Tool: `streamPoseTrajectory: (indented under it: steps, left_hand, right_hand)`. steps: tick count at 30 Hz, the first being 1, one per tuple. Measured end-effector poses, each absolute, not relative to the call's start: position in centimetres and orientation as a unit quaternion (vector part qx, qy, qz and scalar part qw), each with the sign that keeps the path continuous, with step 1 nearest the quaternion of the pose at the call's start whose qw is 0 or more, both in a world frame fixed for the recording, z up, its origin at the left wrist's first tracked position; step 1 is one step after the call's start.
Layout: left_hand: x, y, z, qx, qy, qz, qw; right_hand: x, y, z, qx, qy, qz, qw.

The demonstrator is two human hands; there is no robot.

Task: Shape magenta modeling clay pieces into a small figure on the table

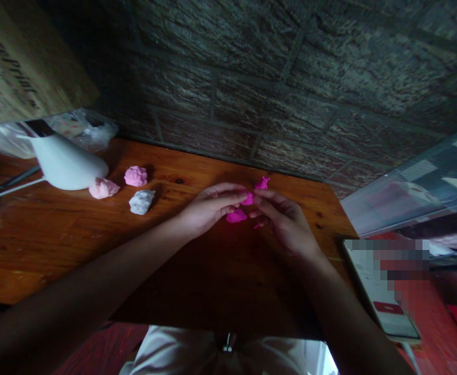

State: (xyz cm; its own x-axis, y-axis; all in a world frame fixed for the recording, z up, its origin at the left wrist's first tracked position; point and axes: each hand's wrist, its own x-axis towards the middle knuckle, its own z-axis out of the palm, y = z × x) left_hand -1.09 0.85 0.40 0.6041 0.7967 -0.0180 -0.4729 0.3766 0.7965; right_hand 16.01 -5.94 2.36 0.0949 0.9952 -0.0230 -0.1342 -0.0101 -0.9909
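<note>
My left hand (208,208) and my right hand (283,221) meet over the middle of a wooden table (75,245). Between their pinched fingertips they hold a small piece of bright magenta clay (247,198). Under the hands lies another magenta lump (236,216). A third magenta bit (262,183) rests just beyond the fingers, near the wall.
To the left lie a pink clay lump (135,176), a pale pink lump (103,188) and a white lump (141,201), beside a white lamp base (66,161). A plastic bag (83,127) sits behind it. A brick-pattern wall (271,88) backs the table; a booklet (384,291) lies right.
</note>
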Motion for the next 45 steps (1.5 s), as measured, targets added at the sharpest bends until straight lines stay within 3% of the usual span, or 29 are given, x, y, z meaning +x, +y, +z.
streamPoseTrajectory:
  steps: [17, 45]
  left_hand:
    - [-0.9, 0.6, 0.5, 0.409, 0.221, 0.426, 0.776]
    - [-1.0, 0.6, 0.2, 0.424, 0.202, 0.416, 0.778]
  right_hand:
    - [15.6, -6.1, 2.8, -0.497, -0.452, 0.476, 0.567]
    - [15.7, -5.6, 2.1, -0.475, -0.372, 0.569, 0.559]
